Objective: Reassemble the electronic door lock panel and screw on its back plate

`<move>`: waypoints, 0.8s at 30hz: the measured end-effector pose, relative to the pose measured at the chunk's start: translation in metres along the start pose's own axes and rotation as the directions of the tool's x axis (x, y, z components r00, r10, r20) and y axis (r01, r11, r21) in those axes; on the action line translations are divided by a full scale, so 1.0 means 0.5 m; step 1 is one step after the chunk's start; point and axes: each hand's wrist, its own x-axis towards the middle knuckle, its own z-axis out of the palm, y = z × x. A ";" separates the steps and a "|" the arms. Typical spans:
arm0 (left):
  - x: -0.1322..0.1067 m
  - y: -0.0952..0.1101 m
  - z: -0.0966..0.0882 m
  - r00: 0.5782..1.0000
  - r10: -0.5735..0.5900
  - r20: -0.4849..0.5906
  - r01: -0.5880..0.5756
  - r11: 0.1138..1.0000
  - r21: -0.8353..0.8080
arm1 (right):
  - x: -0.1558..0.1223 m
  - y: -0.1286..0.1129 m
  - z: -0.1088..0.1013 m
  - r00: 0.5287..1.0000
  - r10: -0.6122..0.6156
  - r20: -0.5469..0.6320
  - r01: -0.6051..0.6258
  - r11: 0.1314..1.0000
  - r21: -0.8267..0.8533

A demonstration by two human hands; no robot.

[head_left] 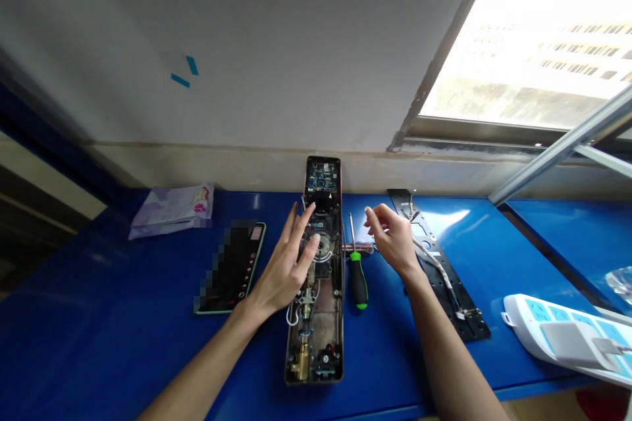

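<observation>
A long, narrow black device housing (326, 306), which looks like an opened electronic door lock, lies lengthwise in front of me. Its inside shows a blue circuit board (324, 176) at the far end, a round part (322, 248) in the middle and a brass piece (302, 363) at the near end. My left hand (289, 263) is over the middle of the housing, fingers spread, thumb by the round part. To the right, my right hand (392, 233) is raised with its fingers curled into a pinch; anything between them is too small to make out. A green-and-black screwdriver (358, 279) lies between the housing and this hand.
Right of my right hand lies a black mounting plate (457, 299) with a cable (437, 262). A white power strip (557, 335) with a plugged-in charger is at the right. Left are a phone (232, 270) and a pale packet (172, 209). A wall stands behind the blue table (123, 316).
</observation>
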 end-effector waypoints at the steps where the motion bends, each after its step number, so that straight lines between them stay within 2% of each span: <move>1: 0.000 -0.001 0.000 1.000 -0.002 0.001 0.002 1.000 0.005 | -0.004 0.000 0.004 1.000 -0.019 0.004 0.019 1.000 0.002; 6: -0.008 0.007 -0.001 0.995 -0.023 -0.100 0.036 0.990 0.136 | -0.021 0.000 0.016 0.995 -0.099 0.009 0.099 0.995 -0.004; 9: -0.018 0.020 -0.003 0.985 -0.085 -0.150 0.121 0.960 0.251 | -0.026 0.001 0.016 0.993 -0.116 0.014 0.117 0.993 -0.009; 12: -0.025 0.027 -0.004 0.975 -0.172 -0.140 0.208 0.928 0.309 | -0.027 0.002 0.015 0.992 -0.122 0.025 0.123 0.992 -0.023; 14: -0.027 0.025 -0.004 0.974 -0.195 -0.120 0.223 0.921 0.320 | -0.027 0.001 0.013 0.991 -0.127 0.036 0.128 0.991 -0.035; 16: -0.024 0.018 -0.005 0.980 -0.168 -0.107 0.194 0.932 0.308 | -0.028 -0.002 0.010 0.990 -0.131 0.048 0.134 0.990 -0.047; 20: -0.012 0.004 -0.010 0.993 -0.040 -0.114 0.068 0.963 0.259 | -0.030 -0.006 0.002 0.989 -0.131 0.073 0.136 0.989 -0.063; 24: -0.004 0.003 -0.009 0.995 0.052 -0.091 -0.038 0.989 0.143 | -0.031 -0.004 0.001 0.989 -0.127 0.079 0.132 0.989 -0.068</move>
